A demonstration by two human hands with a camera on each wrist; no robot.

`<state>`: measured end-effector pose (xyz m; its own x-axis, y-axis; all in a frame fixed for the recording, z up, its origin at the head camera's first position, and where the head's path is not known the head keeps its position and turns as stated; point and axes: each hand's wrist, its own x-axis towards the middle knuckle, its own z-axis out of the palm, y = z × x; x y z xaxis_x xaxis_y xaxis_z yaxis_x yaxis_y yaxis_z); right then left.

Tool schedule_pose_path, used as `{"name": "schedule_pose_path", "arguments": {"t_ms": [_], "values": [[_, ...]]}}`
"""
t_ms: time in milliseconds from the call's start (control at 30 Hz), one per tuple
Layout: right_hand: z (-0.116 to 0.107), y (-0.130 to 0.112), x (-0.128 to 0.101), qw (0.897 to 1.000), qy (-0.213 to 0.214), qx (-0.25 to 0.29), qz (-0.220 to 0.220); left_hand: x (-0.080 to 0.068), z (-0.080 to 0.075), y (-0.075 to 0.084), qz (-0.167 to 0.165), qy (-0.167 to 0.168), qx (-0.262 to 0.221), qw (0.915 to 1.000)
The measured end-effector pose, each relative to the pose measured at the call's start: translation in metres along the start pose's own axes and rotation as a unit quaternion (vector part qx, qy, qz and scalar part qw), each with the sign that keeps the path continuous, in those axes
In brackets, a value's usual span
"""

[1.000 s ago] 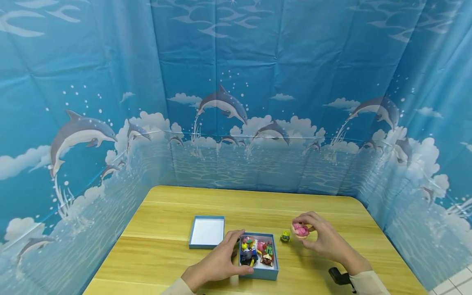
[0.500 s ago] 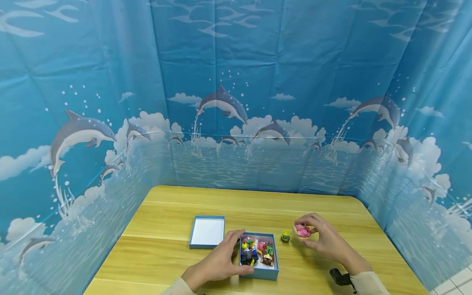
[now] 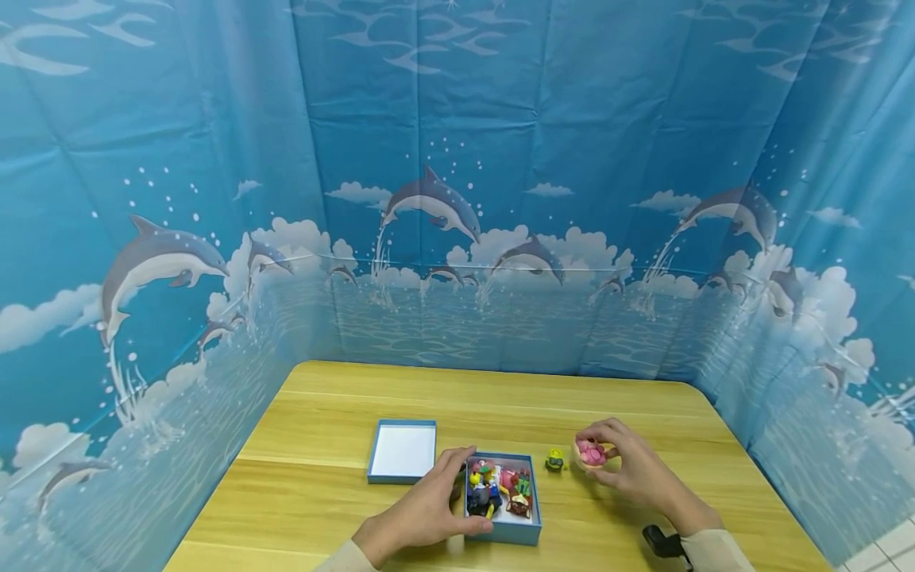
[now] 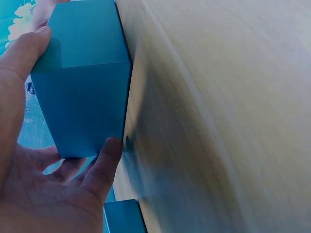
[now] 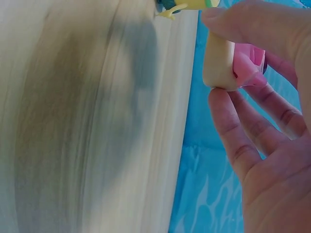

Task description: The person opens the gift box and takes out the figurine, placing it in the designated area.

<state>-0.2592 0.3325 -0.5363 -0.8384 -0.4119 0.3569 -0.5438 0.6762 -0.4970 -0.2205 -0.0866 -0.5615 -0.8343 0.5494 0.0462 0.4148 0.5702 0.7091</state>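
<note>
The left hand (image 3: 418,516) holds the blue box (image 3: 503,529) by its left wall, thumb at the near corner and fingers at the far one, so its grip is clamped on the box. In the left wrist view the thumb (image 4: 19,58) and a fingertip (image 4: 109,150) press against two sides of the box (image 4: 82,97), which stands on the wooden worktop (image 3: 322,485). Small coloured toys (image 3: 496,488) fill the box.

The right hand (image 3: 636,477) is just right of the box and pinches a pink toy (image 3: 590,453) between thumb and fingers; its grip is closed round it. In the right wrist view the toy (image 5: 233,60) shows a cream base and a pink top, held just above the worktop (image 5: 97,121). I cannot tell whether it touches the wood.

A small yellow toy (image 3: 554,459) stands on the worktop between the box and the pink toy. The box's lid (image 3: 402,450) lies open side up, just left of the box, white inside.
</note>
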Motion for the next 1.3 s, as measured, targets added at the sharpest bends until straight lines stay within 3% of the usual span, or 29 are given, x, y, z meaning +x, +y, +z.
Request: {"name": "schedule_pose_path", "arguments": {"t_ms": [300,700,1300], "values": [[0.003,0.006,-0.003,1.0,-0.01,-0.001,0.025,-0.001,0.002,0.001,-0.018,0.002,-0.012,0.9998],[0.008,0.013,-0.007,0.998,-0.026,0.006,0.058,0.0,0.003,0.0,-0.018,0.0,-0.01,0.9998],[0.013,0.021,-0.009,0.996,-0.051,-0.009,0.072,-0.001,0.002,0.002,-0.02,-0.002,-0.013,0.9997]]}}
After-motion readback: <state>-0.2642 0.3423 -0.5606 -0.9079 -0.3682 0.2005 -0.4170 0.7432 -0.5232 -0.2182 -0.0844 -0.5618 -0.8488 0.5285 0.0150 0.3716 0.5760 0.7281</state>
